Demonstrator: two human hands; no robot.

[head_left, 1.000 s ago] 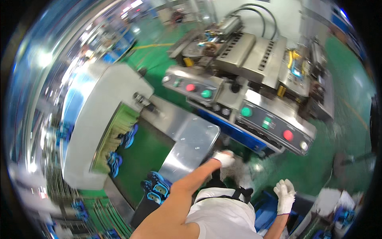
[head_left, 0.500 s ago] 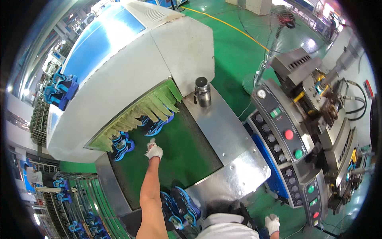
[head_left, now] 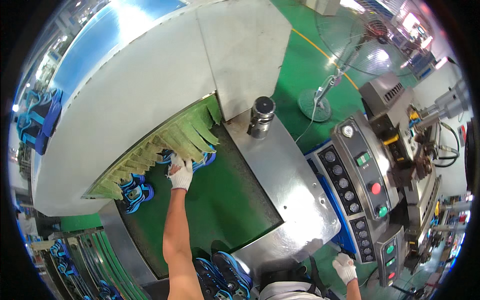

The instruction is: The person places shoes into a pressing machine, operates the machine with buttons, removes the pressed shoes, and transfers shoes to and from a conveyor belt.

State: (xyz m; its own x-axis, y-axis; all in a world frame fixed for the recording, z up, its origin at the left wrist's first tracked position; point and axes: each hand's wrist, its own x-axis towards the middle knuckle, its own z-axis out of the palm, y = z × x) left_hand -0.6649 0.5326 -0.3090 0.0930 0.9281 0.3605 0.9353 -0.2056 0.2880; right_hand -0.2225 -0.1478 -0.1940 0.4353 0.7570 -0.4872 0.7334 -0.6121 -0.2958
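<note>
My left hand (head_left: pixel 181 173), in a white glove with some bare skin showing, reaches over the green conveyor belt (head_left: pixel 215 200). Its fingers are apart and meet the edge of a black-and-blue shoe upper (head_left: pixel 164 156) under the green fringe curtain (head_left: pixel 165 137); I see no firm grip. Just right of it, a second blue upper (head_left: pixel 204 161) is partly covered by the strips. Farther left on the belt sits another upper (head_left: pixel 136 192). My right hand (head_left: pixel 345 268), also gloved, hangs low on the right, loosely open and holding nothing.
A pair of black-and-blue shoes (head_left: pixel 225 275) stands at the belt's near end. On the metal side ledge (head_left: pixel 280 165) is a dark-capped flask (head_left: pixel 262 117). A control panel (head_left: pixel 362 162) with gauges and buttons stands right, a floor fan (head_left: pixel 320 102) behind. Racks (head_left: pixel 85 260) stand left.
My left hand has moved forward and left, up to the upper at the curtain. My right hand has come a little forward. The whole view has shifted.
</note>
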